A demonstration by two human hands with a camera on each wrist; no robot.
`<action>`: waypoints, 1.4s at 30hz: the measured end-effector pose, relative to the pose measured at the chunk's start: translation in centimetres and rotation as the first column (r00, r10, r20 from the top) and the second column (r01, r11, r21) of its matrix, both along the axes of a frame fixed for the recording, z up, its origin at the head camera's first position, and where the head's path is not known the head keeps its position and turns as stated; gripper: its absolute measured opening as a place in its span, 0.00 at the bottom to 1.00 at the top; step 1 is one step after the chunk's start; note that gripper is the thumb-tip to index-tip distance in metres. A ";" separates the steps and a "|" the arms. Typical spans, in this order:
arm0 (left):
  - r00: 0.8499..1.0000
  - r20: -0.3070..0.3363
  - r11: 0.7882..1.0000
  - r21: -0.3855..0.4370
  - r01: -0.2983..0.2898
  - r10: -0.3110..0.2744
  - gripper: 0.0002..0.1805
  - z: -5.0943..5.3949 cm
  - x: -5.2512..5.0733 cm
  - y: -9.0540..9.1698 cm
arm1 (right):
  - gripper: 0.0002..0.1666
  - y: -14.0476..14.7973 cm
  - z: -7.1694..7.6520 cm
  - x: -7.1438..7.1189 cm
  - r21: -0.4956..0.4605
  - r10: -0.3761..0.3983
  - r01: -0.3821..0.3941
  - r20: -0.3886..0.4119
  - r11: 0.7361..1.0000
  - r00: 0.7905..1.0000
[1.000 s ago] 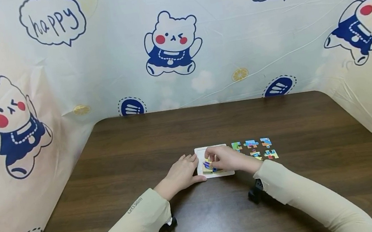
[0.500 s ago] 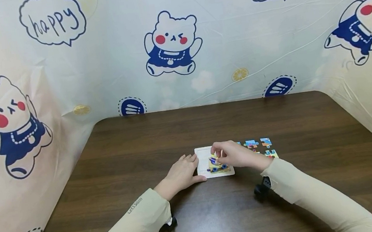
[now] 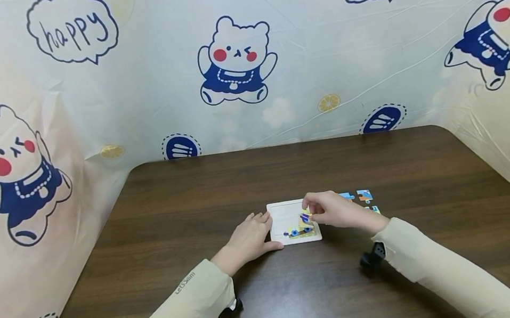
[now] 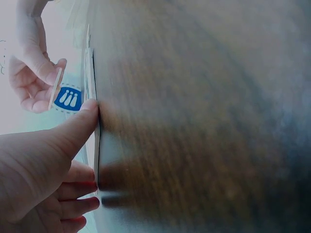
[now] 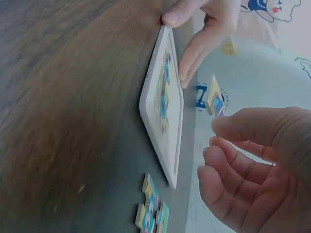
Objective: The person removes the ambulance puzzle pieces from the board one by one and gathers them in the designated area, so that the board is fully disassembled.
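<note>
A white puzzle tray [image 3: 283, 215] lies flat on the table, with joined puzzle pieces [image 3: 296, 233] along its near side. My left hand [image 3: 248, 238] rests at the tray's left edge; in the left wrist view its thumb [image 4: 80, 124] and extended fingers touch the rim. Between thumb and forefinger, my right hand [image 3: 336, 211] pinches a yellow and blue puzzle piece [image 5: 214, 99]. That piece is held tilted above the tray's right part, apart from it in the right wrist view. The remaining fingers of the right hand are loosely bent.
Loose puzzle pieces [image 3: 364, 196] lie on the brown table [image 3: 201, 187] to the right of the tray, some hidden behind my right hand. A printed cloth [image 3: 309, 55] hangs behind the table and along its sides.
My right hand has moved right across the tray, carrying the puzzle piece with it. More of the joined pieces and tray floor now show. The left hand has stayed in place.
</note>
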State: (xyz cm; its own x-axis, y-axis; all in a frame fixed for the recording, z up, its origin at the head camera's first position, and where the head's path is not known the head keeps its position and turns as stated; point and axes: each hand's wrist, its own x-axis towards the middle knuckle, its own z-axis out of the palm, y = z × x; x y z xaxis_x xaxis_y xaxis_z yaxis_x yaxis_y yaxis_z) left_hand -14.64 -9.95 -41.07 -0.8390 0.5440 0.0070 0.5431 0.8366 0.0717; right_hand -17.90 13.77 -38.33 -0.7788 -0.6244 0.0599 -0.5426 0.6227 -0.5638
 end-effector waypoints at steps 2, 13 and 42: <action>1.000 0.003 1.000 0.003 0.000 0.000 0.39 0.0 0.0 0.0 | 0.09 0.4 0.0 0.1 -0.005 -0.004 0.004 0.010 1.000 1.000; 1.000 -0.009 1.000 0.004 0.010 -0.010 0.38 0.1 0.1 0.0 | 0.10 2.5 -0.5 0.0 0.023 0.000 0.001 -0.037 1.000 0.999; 1.000 -0.007 1.000 -0.006 0.003 -0.003 0.38 -0.1 -0.1 0.0 | 0.08 5.8 -1.2 1.0 0.167 0.077 -0.081 0.031 0.983 0.997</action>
